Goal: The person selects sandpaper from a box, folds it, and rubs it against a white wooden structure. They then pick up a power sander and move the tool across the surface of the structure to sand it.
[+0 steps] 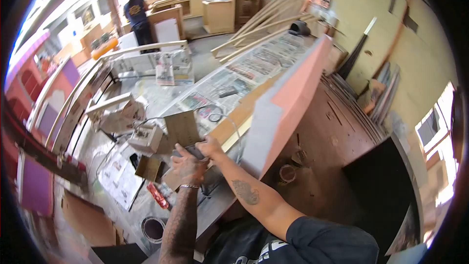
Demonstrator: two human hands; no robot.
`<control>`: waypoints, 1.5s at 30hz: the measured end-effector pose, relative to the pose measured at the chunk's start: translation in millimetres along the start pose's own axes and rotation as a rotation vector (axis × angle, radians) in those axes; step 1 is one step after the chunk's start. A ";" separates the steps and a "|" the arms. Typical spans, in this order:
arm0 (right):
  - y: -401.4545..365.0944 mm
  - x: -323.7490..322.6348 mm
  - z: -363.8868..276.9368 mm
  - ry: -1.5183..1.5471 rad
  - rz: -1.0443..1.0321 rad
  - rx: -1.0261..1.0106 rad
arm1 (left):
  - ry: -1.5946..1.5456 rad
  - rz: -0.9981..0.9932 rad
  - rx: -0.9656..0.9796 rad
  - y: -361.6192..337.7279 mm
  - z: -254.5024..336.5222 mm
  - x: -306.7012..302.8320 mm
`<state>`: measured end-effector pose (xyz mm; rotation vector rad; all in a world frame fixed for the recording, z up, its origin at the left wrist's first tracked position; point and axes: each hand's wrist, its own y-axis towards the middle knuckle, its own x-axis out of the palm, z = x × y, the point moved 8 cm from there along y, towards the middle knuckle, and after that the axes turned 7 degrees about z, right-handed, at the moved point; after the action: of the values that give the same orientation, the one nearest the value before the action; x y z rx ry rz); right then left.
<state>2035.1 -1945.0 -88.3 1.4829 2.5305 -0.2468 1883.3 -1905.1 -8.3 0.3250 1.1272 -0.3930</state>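
My left hand (188, 166) and my right hand (209, 145) meet over a small dark grey block (195, 153), both gripping it at the near edge of the workbench. A flat brown cardboard sheet (181, 128) sits just beyond the hands. To their left lies a white boxy power tool (145, 138) with a cord looping away across the bench. The bench top is covered with newspaper (229, 80). A long pink-faced board (288, 100) stands on edge along the bench's right side, close to my right hand.
A person in dark clothes (137, 13) stands far back among wooden cabinets. Long timber strips (264, 22) lean at the bench's far end. A small tin (287, 173) sits on the brown floor at right. A round container (153, 228) and cardboard scraps lie near my left elbow.
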 end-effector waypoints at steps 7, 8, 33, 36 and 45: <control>-23.9 -39.6 -43.3 0.093 0.219 -0.026 | -0.122 -0.083 0.523 41.0 33.3 -34.5; -35.9 -46.1 -48.6 0.205 0.220 0.021 | -0.067 -0.103 0.619 42.4 46.0 -49.1; -123.6 -51.0 -48.2 0.064 -0.214 -0.618 | 0.403 -0.569 1.556 -25.9 34.8 -3.7; -112.6 -48.2 -56.1 0.161 -0.159 -0.473 | 0.315 -0.302 1.649 11.8 3.5 -13.2; -88.6 -41.6 -37.7 -0.188 -0.076 -0.179 | -0.875 -0.812 -0.031 54.3 -83.0 -15.0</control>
<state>1974.3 -2013.8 -37.4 1.2387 2.3922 -0.1579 1835.9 -1818.2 -24.4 -0.3485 0.3452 -1.1034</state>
